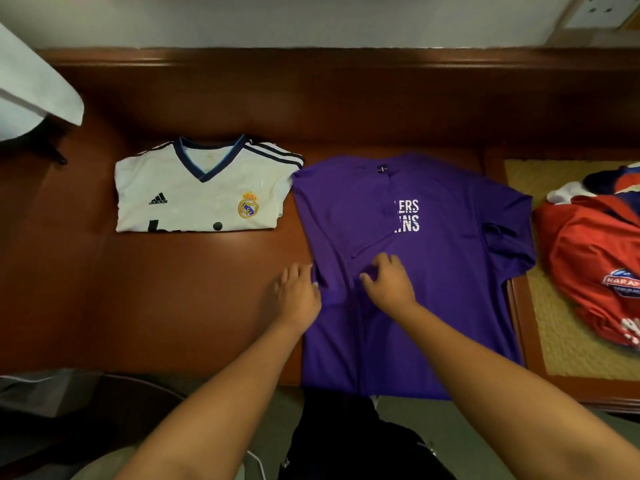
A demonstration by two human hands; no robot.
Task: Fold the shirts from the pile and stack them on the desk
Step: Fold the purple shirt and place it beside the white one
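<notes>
The purple T-shirt (433, 271) lies flat on the tabletop (173, 289), toward its right end, with the hem hanging over the near edge. Its left side is already turned inward, covering part of the white lettering.

The left hand (294, 292) rests at the folded left edge, fingers curled onto the cloth. The right hand (388, 282) pinches a small ridge of fabric just beside it, fingers bent.

Handling judgement: the fabric is light, soft and limp, and probably somewhat slick. It will sag and wrinkle if lifted at one point. Take hold at seams, hem corners or shoulders, with both hands.

The folded white football jersey (204, 192) lies near the shirt's left shoulder. The red shirt pile (595, 258) sits on a woven mat (561, 341) at the right end. Open tabletop remains toward the near left corner. The right sleeve reaches the mat's border.
</notes>
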